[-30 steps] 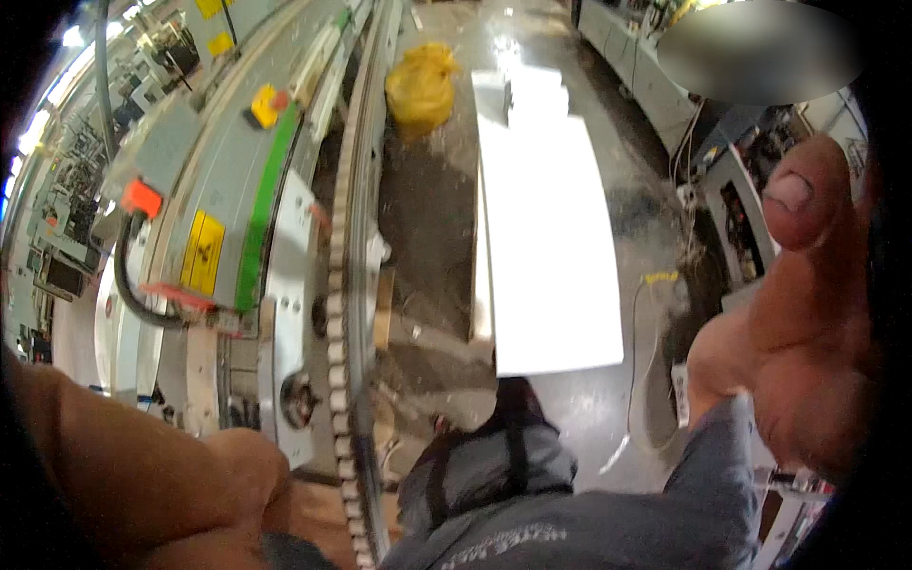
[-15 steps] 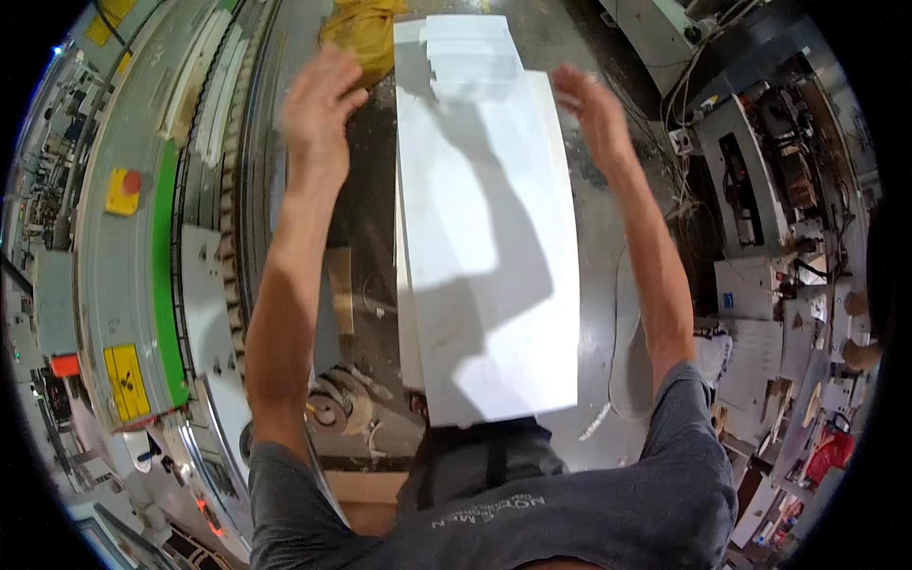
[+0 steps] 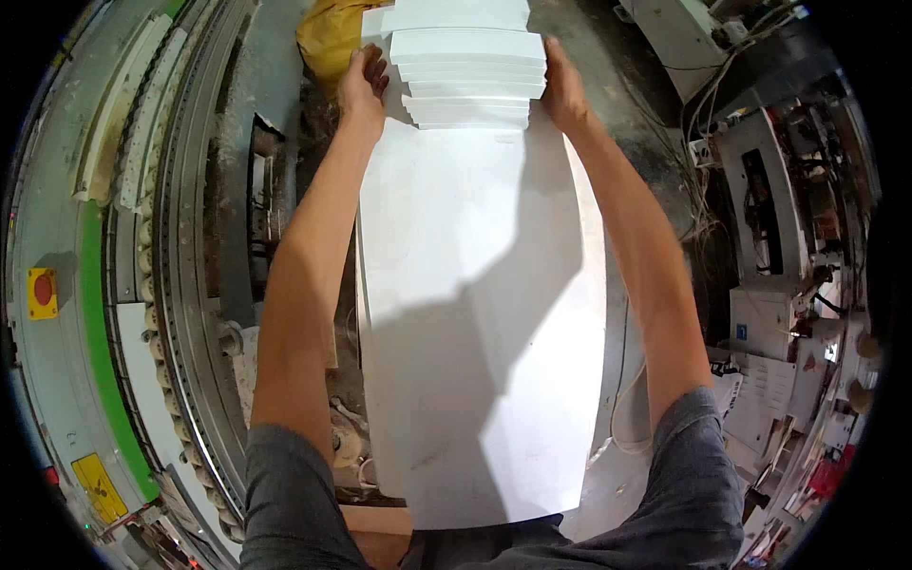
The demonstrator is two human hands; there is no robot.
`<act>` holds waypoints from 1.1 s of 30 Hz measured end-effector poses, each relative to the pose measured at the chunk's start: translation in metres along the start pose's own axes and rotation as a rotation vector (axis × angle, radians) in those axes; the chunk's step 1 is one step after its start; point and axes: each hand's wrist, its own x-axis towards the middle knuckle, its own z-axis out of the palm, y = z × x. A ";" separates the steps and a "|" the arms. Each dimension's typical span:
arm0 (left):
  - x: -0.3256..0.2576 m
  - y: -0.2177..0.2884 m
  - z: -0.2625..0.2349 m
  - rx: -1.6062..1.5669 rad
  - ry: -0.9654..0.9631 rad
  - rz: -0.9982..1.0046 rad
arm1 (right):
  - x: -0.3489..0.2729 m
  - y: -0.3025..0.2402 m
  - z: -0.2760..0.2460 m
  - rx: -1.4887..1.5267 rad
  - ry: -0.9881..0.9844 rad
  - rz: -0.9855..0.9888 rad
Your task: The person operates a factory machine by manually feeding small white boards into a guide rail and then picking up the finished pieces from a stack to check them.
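A long white panel [image 3: 475, 313] lies lengthwise in front of me, on top of other white panels. At its far end sits a stack of smaller white boards [image 3: 467, 66]. My left hand [image 3: 362, 84] presses against the left side of that stack, fingers wrapped at its edge. My right hand [image 3: 562, 87] grips the stack's right side. Both arms are stretched forward along the panel's long edges.
A machine with a curved roller track [image 3: 180, 285], a green stripe and a red button on a yellow plate [image 3: 42, 290] runs along the left. A yellow bag [image 3: 328, 38] lies beyond my left hand. Cables and equipment [image 3: 769, 237] crowd the right side.
My arms reached forward from near the camera to the panel's far end. Both hands moved inward and now clasp the sides of the small board stack.
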 end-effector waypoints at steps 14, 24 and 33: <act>-0.036 -0.006 0.036 0.024 0.006 -0.161 | -0.022 -0.005 0.046 -0.118 0.050 0.043; -0.103 -0.008 0.015 0.012 0.035 -0.161 | -0.093 -0.008 0.053 -0.135 0.071 0.173; -0.203 -0.025 -0.010 -0.150 -0.051 -0.134 | -0.204 -0.010 0.047 -0.210 0.009 -0.003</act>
